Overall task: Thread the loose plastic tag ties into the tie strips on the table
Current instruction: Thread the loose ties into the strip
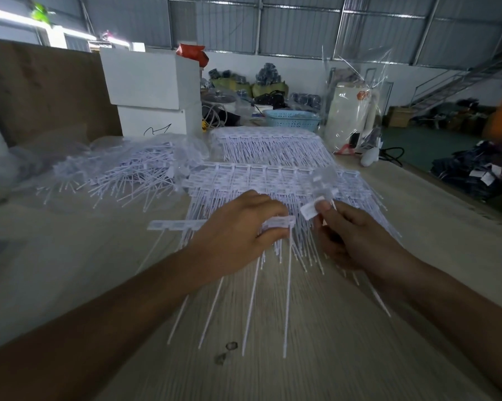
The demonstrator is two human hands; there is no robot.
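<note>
left hand (238, 230) grips tie strip (180, 225); right hand (357, 235) pinches loose tag tie (309, 210).

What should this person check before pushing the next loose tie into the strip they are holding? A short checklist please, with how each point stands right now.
1. Strip in hand: ok. The left hand grips a tie strip by its head bar, tails hanging toward the table.
2. Loose tie ready: ok. The right hand pinches a loose tie by its flat tag.
3. Tie lined up with a hole in the strip: cannot tell, the picture is blurred there.
4. Supply within reach: ok. A pile of loose ties lies on the left.
5. Finished strips out of the way: not ok. The stacked strips lie directly under both hands.
</note>
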